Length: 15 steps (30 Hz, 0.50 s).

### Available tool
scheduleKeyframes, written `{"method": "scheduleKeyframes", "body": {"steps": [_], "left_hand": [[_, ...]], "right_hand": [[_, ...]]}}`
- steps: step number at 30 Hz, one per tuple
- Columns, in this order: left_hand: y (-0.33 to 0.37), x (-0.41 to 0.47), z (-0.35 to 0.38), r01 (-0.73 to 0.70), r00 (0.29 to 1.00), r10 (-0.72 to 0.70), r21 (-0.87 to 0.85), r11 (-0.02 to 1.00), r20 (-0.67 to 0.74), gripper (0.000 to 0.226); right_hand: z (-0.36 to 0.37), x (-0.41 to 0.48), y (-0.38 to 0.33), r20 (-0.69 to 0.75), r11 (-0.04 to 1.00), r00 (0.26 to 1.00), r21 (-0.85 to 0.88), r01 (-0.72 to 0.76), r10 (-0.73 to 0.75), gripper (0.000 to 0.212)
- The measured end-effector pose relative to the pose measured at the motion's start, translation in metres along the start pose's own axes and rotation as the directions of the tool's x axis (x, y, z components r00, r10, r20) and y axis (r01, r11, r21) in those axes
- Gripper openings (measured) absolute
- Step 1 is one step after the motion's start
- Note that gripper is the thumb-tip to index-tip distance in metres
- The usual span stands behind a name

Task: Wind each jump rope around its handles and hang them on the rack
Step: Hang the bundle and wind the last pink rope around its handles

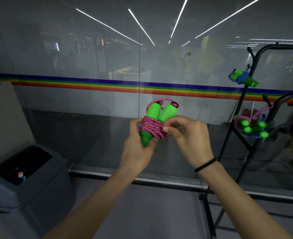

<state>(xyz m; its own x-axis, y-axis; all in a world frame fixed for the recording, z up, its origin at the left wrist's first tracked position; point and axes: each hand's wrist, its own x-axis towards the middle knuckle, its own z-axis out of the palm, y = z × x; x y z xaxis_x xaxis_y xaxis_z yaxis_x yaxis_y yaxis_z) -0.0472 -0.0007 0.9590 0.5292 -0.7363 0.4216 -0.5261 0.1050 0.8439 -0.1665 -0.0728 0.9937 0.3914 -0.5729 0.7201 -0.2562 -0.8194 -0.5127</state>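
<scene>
Head view: the left hand (138, 149) grips two bright green plastic handles (168, 112). The right hand (188, 137) pinches the pink braided rope (150, 126) wound round them, likely finishing. Right of the hands, a black metal rack (280, 46) already holds wound rope bundles (242, 78); this one is not yet hung.

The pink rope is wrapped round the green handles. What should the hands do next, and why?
Probably tuck the bit the right hand pinches under the pink rope coils, so they hold tight. The left hand grips the green handles, and the loop on top is free for hanging on the rack.
</scene>
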Motion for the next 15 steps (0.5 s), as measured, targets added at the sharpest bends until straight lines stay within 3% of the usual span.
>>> {"method": "scheduleKeyframes", "body": {"steps": [5,15], "left_hand": [[-0.0003,-0.0004,0.0017,0.013,1.0,-0.013,0.026,1.0,-0.004,0.053],[0.002,-0.0084,-0.0033,-0.007,0.999,0.013,0.128,0.992,-0.05,0.052]], "right_hand": [[0.0049,0.0027,0.0014,0.058,0.982,0.991,-0.134,0.131,-0.124,0.011],[0.0083,0.0085,-0.0002,0.147,0.998,0.989,-0.053,0.018,-0.01,0.006]]}}
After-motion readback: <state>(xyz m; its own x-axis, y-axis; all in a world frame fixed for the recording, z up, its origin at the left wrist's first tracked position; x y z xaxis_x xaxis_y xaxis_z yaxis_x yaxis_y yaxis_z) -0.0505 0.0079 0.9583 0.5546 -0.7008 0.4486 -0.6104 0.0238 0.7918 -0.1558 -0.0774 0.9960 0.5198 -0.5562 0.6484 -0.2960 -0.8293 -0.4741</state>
